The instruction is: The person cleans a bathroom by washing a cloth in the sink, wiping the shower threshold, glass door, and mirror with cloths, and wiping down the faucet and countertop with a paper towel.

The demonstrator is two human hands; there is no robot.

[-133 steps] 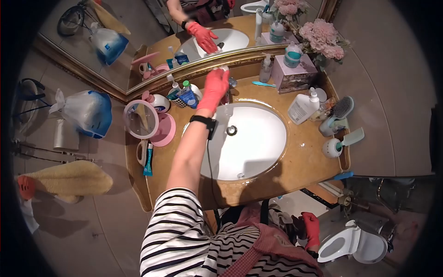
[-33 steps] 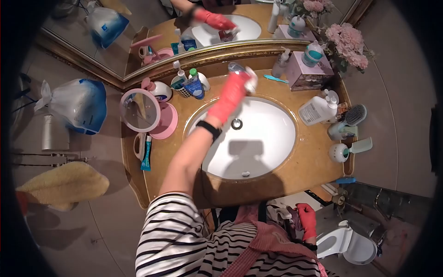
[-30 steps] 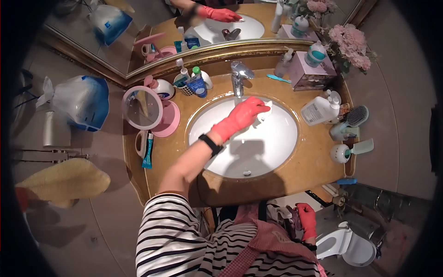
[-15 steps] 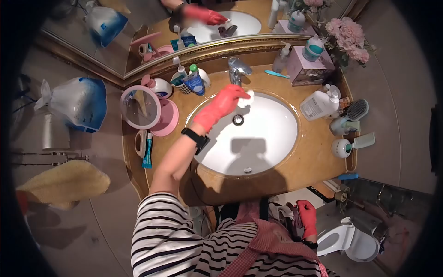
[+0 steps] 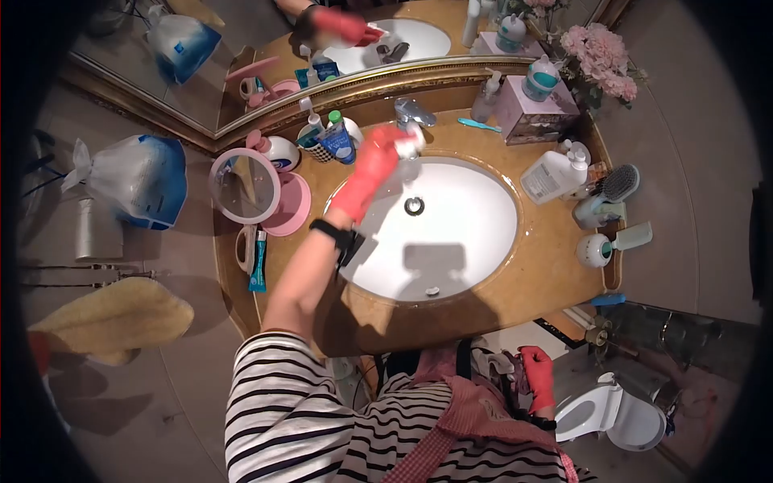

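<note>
My left hand (image 5: 377,165), in a red rubber glove, reaches over the back of the white sink (image 5: 459,233). Its fingers are closed on a small white wiping piece (image 5: 413,140), held against the lower part of the chrome faucet (image 5: 415,113). Whether the piece is a sponge or a cloth is unclear. My right hand (image 5: 538,378), also red-gloved, is low at the right beside my body. Its fingers are curled near some dark purple material, and what it grips is hard to make out.
Left of the sink are a toothbrush cup (image 5: 312,138), blue tube (image 5: 336,145), round pink mirror (image 5: 245,185) and toothpaste (image 5: 258,262). To the right stand a tissue box (image 5: 535,113), pump bottle (image 5: 551,177) and hairbrush (image 5: 621,183). A toilet (image 5: 592,410) is lower right.
My left hand has gone from the faucet area down into the basin, then back up and left to the faucet base, with the white piece. My right hand stays low at the right.
</note>
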